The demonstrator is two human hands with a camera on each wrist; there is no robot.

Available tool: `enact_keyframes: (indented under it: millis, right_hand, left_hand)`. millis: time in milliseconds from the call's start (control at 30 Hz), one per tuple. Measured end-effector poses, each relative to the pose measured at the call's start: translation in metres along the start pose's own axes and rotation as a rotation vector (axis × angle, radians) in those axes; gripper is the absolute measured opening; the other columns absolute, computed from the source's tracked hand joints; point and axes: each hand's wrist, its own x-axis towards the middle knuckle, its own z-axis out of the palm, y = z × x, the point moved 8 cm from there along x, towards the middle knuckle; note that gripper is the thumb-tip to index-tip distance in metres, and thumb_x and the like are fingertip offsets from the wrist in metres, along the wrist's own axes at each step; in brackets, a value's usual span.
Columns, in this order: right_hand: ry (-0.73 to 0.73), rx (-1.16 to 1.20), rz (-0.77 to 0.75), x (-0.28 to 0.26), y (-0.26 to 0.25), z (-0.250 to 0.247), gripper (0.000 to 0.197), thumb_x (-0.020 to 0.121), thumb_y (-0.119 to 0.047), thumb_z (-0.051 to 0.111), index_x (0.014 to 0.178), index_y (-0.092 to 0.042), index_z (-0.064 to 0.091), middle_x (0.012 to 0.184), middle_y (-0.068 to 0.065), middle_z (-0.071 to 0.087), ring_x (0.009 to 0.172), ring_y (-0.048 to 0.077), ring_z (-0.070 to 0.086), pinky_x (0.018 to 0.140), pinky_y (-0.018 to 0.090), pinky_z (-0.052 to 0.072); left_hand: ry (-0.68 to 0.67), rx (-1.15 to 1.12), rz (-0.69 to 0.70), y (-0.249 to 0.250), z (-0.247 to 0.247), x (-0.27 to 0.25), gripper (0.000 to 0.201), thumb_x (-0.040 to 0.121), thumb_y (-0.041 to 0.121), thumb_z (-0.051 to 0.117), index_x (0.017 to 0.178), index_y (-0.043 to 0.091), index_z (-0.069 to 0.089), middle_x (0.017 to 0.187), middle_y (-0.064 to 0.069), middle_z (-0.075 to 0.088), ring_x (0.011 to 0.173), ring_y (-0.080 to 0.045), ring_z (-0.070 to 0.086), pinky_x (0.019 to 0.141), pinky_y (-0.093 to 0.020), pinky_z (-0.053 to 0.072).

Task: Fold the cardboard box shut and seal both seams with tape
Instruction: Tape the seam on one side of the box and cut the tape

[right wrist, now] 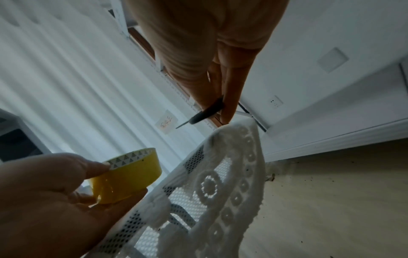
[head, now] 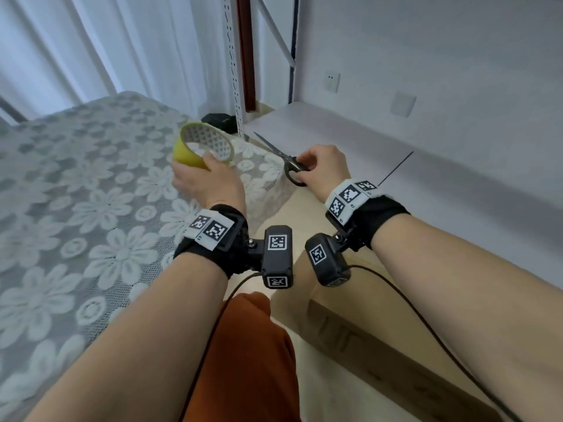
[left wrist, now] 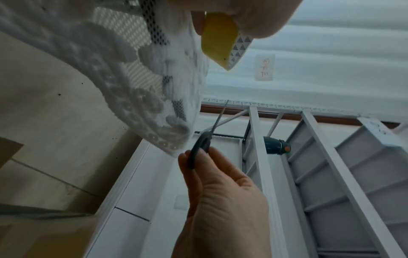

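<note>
Left hand (head: 203, 181) grips the yellow tape roll (head: 201, 147) mid-frame; right hand (head: 323, 166) holds the black-handled steel scissors (head: 281, 158). Brown cardboard box (head: 359, 339) sits lower right on the floor. Judgement: bring both down to the box; keep blades closed and pointed away.

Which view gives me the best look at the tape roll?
Right wrist: the tape roll shows unobstructed, gripped by the left hand. Head view shows it smaller, looking into the core. Left wrist catches only a cropped yellow edge.

Head looks down; wrists close, sharing lace tablecloth (head: 91, 208).
</note>
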Motion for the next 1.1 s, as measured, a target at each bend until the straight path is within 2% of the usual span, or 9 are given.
enact_keyframes:
  millis: [133,233,433,600,733,833,900,1000,1100]
  right_hand:
    - [-0.084,-0.102,-0.045,0.01,-0.023,0.018,0.024,0.081,-0.009,0.069,0.105,-0.004,0.071,0.105,0.012,0.07,0.1,0.024,0.064,0.092,0.032,0.048]
    - [-0.152,-0.204,-0.048,0.017,-0.031,0.027,0.028,0.087,0.001,0.053,0.107,-0.005,0.071,0.109,0.012,0.069,0.104,0.025,0.062,0.093,0.03,0.048]
    - [-0.151,-0.281,-0.088,0.021,-0.042,0.027,0.027,0.088,0.005,0.054,0.104,-0.006,0.072,0.108,0.013,0.069,0.101,0.025,0.063,0.087,0.027,0.049]
    - [-0.1,-0.281,-0.098,0.023,-0.04,0.023,0.024,0.083,0.007,0.057,0.088,-0.008,0.075,0.095,0.012,0.071,0.087,0.026,0.066,0.078,0.027,0.052]
    - [-0.133,-0.094,-0.11,0.022,-0.036,0.025,0.019,0.081,0.008,0.06,0.083,-0.004,0.074,0.089,0.013,0.072,0.081,0.025,0.069,0.078,0.036,0.057]
    - [-0.103,0.068,-0.055,0.019,-0.027,0.019,0.019,0.082,0.008,0.06,0.082,-0.006,0.072,0.082,0.008,0.07,0.07,0.023,0.069,0.069,0.035,0.059]
    - [-0.051,0.139,-0.017,0.015,-0.017,0.007,0.017,0.082,0.005,0.062,0.077,-0.01,0.069,0.072,0.002,0.065,0.058,0.019,0.065,0.059,0.028,0.058]
    - [-0.027,0.235,0.055,0.005,0.003,-0.008,0.017,0.081,-0.003,0.068,0.067,-0.012,0.064,0.061,0.003,0.065,0.053,0.019,0.064,0.053,0.026,0.055]
    - [-0.012,0.279,0.142,-0.01,0.03,-0.02,0.021,0.083,-0.018,0.07,0.065,-0.011,0.061,0.054,0.01,0.063,0.043,0.018,0.059,0.046,0.025,0.052]
  left_hand:
    - [0.043,-0.008,-0.026,-0.004,-0.01,0.016,0.055,0.096,0.018,0.049,0.145,0.007,0.027,0.146,-0.017,0.027,0.134,-0.03,0.035,0.109,-0.042,0.034]
    - [0.061,0.019,-0.019,0.0,-0.016,0.022,0.06,0.096,0.005,0.043,0.151,0.009,0.017,0.155,-0.014,0.016,0.142,-0.027,0.024,0.116,-0.037,0.024]
    - [0.099,0.04,-0.029,0.004,-0.028,0.018,0.07,0.089,-0.007,0.041,0.152,0.011,0.016,0.158,-0.008,0.013,0.145,-0.021,0.014,0.114,-0.026,0.018]
    - [0.058,0.083,0.235,0.035,-0.023,-0.006,0.062,0.091,0.006,0.056,0.147,0.013,0.031,0.154,-0.008,0.02,0.144,-0.021,0.017,0.115,-0.026,0.016]
    - [-0.027,0.004,0.462,0.054,-0.009,-0.025,0.031,0.088,0.015,0.064,0.119,0.014,0.065,0.13,-0.009,0.048,0.122,-0.013,0.04,0.099,0.0,0.023]
    - [-0.154,-0.1,0.427,0.05,0.002,-0.031,0.015,0.086,0.02,0.067,0.099,0.016,0.074,0.105,-0.002,0.066,0.101,-0.012,0.059,0.095,-0.016,0.044]
    - [-0.252,-0.157,0.378,0.047,0.01,-0.041,0.008,0.085,0.019,0.07,0.09,0.015,0.074,0.086,0.001,0.07,0.083,-0.01,0.064,0.083,-0.024,0.053]
    - [-0.335,-0.144,0.371,0.042,0.022,-0.062,0.016,0.083,0.024,0.073,0.072,0.016,0.065,0.066,0.003,0.063,0.062,-0.009,0.057,0.067,-0.027,0.052]
    - [-0.474,-0.087,0.33,0.033,0.043,-0.087,0.032,0.084,0.037,0.07,0.059,0.02,0.057,0.055,0.002,0.061,0.053,-0.012,0.054,0.062,-0.034,0.05]
